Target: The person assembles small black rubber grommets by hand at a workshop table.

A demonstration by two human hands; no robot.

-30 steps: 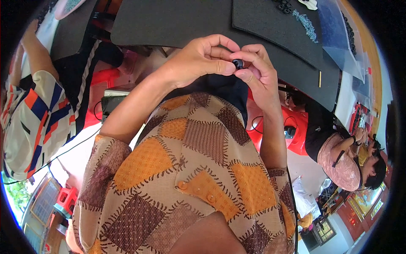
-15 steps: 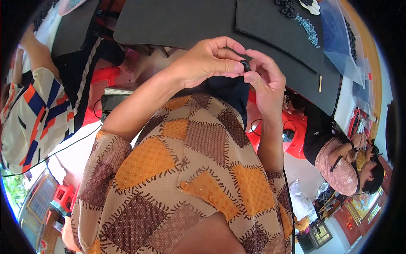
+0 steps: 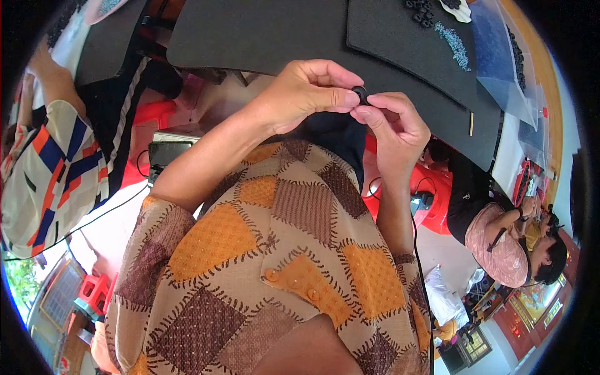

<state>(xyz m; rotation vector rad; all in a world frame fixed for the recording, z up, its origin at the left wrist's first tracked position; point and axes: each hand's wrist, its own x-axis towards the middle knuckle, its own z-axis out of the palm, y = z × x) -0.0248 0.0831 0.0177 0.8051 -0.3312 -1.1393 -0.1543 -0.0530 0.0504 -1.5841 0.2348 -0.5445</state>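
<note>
Left hand (image 3: 306,94) and right hand (image 3: 394,125), both closed, pinch a small black ring (image 3: 360,94) between thumbs and fingertips above the dark desk (image 3: 262,31). Farther off, loose black parts (image 3: 422,9) and blue-grey beads (image 3: 456,45) lie on a black foam sheet (image 3: 400,44), beside clear bags (image 3: 500,56).

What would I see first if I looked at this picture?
First you would see two hands meeting in the middle near the top: the left hand and the right hand pinch a small black ring between their fingertips. Below them, a patchwork shirt in orange and brown fills the lower half of the picture. Above the hands lies a big black mat.
</note>
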